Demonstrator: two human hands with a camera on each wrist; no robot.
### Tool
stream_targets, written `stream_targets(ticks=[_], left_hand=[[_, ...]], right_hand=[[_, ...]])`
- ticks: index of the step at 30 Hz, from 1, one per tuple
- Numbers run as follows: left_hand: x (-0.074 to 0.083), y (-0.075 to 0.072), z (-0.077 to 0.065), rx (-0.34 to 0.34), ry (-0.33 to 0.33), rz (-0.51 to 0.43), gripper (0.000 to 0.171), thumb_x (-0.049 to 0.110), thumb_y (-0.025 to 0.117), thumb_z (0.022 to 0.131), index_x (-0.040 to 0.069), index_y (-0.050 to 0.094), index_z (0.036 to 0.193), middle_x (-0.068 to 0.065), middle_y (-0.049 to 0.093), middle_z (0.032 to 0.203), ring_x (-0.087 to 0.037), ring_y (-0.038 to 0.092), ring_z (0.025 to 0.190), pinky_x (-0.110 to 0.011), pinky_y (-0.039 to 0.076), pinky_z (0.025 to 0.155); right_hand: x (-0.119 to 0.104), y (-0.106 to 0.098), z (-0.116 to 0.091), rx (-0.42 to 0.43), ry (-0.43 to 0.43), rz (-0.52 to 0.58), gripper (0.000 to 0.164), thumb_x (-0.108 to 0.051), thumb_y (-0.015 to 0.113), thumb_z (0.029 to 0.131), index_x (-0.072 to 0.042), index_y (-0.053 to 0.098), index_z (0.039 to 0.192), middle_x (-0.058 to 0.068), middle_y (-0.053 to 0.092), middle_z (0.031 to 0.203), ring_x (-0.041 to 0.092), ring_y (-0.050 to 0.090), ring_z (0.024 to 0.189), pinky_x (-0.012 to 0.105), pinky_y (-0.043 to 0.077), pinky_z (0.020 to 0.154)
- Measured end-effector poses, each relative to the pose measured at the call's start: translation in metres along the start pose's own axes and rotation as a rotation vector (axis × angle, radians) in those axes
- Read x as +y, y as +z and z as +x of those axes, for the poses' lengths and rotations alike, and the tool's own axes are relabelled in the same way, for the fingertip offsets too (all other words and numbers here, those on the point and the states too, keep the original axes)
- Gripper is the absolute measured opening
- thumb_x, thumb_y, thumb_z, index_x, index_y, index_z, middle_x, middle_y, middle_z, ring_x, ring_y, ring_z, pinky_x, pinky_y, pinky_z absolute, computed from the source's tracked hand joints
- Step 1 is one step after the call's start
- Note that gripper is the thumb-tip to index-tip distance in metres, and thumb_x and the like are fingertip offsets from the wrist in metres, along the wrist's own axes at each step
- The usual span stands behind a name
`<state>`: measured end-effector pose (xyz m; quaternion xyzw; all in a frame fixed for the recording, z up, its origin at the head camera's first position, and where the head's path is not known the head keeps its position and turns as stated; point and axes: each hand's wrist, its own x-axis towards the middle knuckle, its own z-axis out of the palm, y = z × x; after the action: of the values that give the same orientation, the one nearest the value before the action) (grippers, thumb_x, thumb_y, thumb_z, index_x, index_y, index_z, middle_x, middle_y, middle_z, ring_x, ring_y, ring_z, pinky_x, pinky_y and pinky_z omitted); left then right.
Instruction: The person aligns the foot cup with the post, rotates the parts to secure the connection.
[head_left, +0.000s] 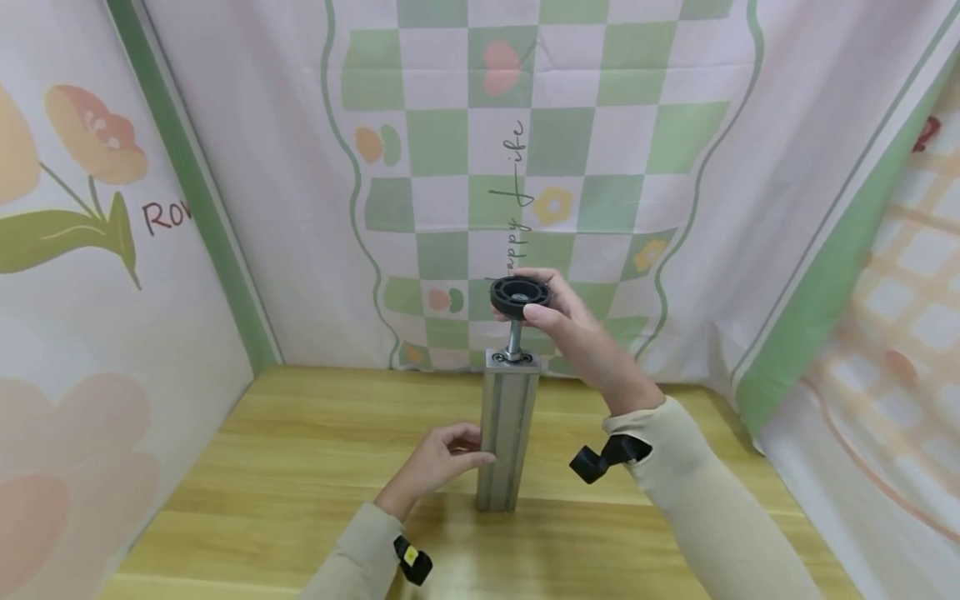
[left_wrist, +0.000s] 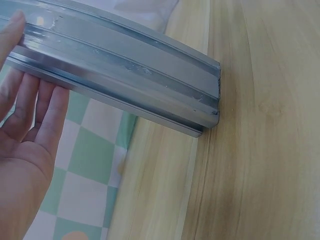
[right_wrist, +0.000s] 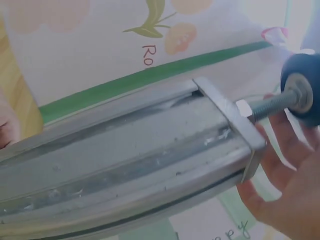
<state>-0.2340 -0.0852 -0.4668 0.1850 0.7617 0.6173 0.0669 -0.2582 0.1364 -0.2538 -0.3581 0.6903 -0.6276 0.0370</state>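
A grey aluminium profile stands upright on the wooden table, its lower end resting on the boards. From the metal end plate on top rises a threaded rod, which carries a round black levelling foot. My right hand grips the foot's rim, thumb at the near side and fingers behind. Lower down, my left hand holds the profile by its left side. The left wrist view shows the thumb on one face of the profile and the fingers against another edge.
The wooden table extends around the profile. A green-and-white checked cloth hangs behind it, with a flower-printed cloth at the left and another printed cloth at the right. Each wrist wears a black strap mount.
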Motion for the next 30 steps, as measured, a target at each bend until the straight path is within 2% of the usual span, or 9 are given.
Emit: stream_targets(ticks=[6,13,16,20,23,25,27,30], left_hand=[[-0.004,0.000,0.000,-0.007,0.002,-0.012,0.032,0.030,0.080,0.088,0.011,0.070,0.112,-0.001,0.068,0.105,-0.019,0.065,0.099,-0.029,0.055,0.087],[-0.005,0.000,0.001,-0.005,0.009,-0.008,0.033,0.033,0.081,0.087,0.014,0.071,0.112,0.001,0.069,0.104,-0.019,0.066,0.098,-0.030,0.056,0.087],[-0.003,0.000,0.001,-0.006,0.008,-0.007,0.031,0.031,0.081,0.087,0.013,0.072,0.111,0.001,0.070,0.103,-0.019,0.066,0.097,-0.030,0.056,0.086],[-0.002,-0.001,0.000,-0.003,-0.003,-0.005,0.031,0.032,0.081,0.087,0.014,0.072,0.110,0.002,0.070,0.102,-0.018,0.066,0.097,-0.030,0.056,0.085],[-0.001,-0.001,0.000,-0.002,-0.002,-0.003,0.031,0.031,0.081,0.087,0.013,0.072,0.109,0.001,0.070,0.102,-0.018,0.066,0.096,-0.030,0.056,0.085],[0.000,-0.001,-0.001,-0.001,-0.002,0.000,0.031,0.031,0.081,0.087,0.012,0.071,0.110,0.000,0.070,0.102,-0.018,0.066,0.097,-0.029,0.056,0.085],[0.000,-0.001,-0.001,0.000,-0.002,0.004,0.032,0.029,0.081,0.087,0.010,0.071,0.111,0.000,0.069,0.103,-0.018,0.065,0.097,-0.029,0.056,0.086],[0.001,0.000,-0.001,0.001,-0.010,0.004,0.033,0.028,0.080,0.088,0.010,0.070,0.114,0.000,0.068,0.105,-0.017,0.064,0.098,-0.028,0.055,0.086]], right_hand=[[-0.009,0.013,-0.005,0.156,0.121,-0.075,0.060,-0.035,0.060,0.097,-0.013,0.032,0.145,0.015,0.053,0.136,0.026,0.052,0.124,0.046,0.038,0.105],[-0.015,0.027,-0.003,0.274,0.111,-0.160,0.064,-0.034,0.069,0.093,-0.011,0.026,0.135,0.015,0.053,0.131,0.029,0.060,0.111,0.038,0.052,0.088],[-0.017,0.030,-0.002,0.297,0.103,-0.196,0.065,-0.034,0.071,0.093,-0.010,0.026,0.132,0.015,0.051,0.128,0.032,0.061,0.101,0.039,0.054,0.080],[-0.018,0.032,-0.002,0.303,0.088,-0.232,0.066,-0.034,0.072,0.092,-0.009,0.025,0.130,0.016,0.047,0.125,0.033,0.062,0.097,0.039,0.055,0.076],[-0.017,0.031,-0.002,0.294,0.056,-0.222,0.070,-0.036,0.070,0.092,-0.012,0.024,0.139,0.014,0.045,0.131,0.032,0.060,0.106,0.037,0.054,0.082],[-0.015,0.029,-0.002,0.274,0.019,-0.204,0.075,-0.040,0.066,0.093,-0.014,0.022,0.147,0.014,0.043,0.139,0.031,0.056,0.116,0.040,0.051,0.091],[-0.014,0.026,-0.001,0.240,-0.017,-0.181,0.081,-0.048,0.060,0.095,-0.018,0.017,0.155,0.012,0.040,0.149,0.030,0.048,0.128,0.048,0.043,0.103],[-0.012,0.020,0.001,0.167,-0.048,-0.174,0.085,-0.061,0.052,0.095,-0.021,0.013,0.160,0.008,0.034,0.157,0.026,0.033,0.142,0.059,0.028,0.112]])
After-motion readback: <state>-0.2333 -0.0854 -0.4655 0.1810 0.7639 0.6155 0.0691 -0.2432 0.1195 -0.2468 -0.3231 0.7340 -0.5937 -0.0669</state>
